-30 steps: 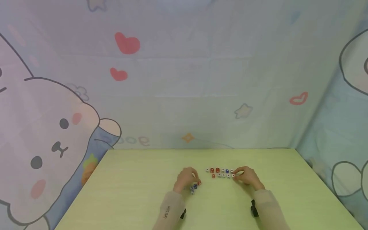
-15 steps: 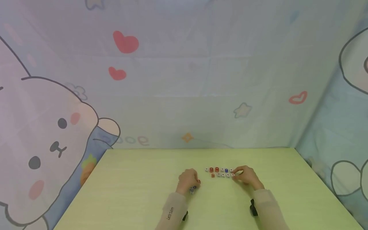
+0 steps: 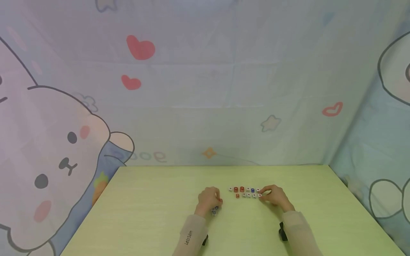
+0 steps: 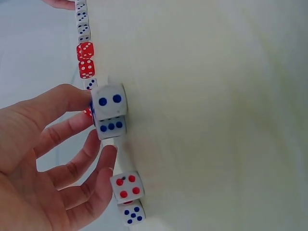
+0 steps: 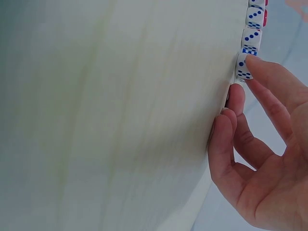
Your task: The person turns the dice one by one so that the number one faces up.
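Observation:
The left hand pinches a small red die between thumb and index finger, low over the table. In the left wrist view most of this die hides behind the thumb and a white die. Other loose dice lie below the hand, including a white die with red pips beside the little finger. At the right end of two dice rows, the right hand rests with its thumb against the front row's white end die. Its index finger reaches to the back row's end die.
The front row begins with a red die and continues in white. Behind it, the back row mixes white, a blue die and red dice. The pale yellow-green table ends at a printed cloth backdrop.
The left hand and the red die have shifted slightly away from the person, and the hand now covers more of the loose dice. The right hand and both rows stay put.

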Available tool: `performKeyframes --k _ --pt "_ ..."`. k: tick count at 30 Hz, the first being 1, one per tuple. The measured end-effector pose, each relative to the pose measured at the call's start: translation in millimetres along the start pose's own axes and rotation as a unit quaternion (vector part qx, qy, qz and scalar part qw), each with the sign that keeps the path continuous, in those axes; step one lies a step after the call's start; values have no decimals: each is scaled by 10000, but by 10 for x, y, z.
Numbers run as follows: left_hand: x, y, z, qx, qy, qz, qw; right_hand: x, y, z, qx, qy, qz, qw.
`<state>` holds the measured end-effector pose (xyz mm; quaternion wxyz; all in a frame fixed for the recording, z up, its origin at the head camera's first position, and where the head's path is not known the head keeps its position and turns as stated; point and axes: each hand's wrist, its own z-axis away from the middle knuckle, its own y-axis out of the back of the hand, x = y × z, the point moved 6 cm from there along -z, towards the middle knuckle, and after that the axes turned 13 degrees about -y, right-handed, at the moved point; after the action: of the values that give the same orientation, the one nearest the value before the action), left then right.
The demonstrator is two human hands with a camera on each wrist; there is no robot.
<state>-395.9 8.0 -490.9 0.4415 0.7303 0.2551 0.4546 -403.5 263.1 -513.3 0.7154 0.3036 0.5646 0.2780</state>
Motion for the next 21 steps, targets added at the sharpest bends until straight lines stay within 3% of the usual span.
performKeyframes --k 21 --pt "-46 -21 19 26 -10 693 9976 6 -14 2 3 -87 -18 10000"
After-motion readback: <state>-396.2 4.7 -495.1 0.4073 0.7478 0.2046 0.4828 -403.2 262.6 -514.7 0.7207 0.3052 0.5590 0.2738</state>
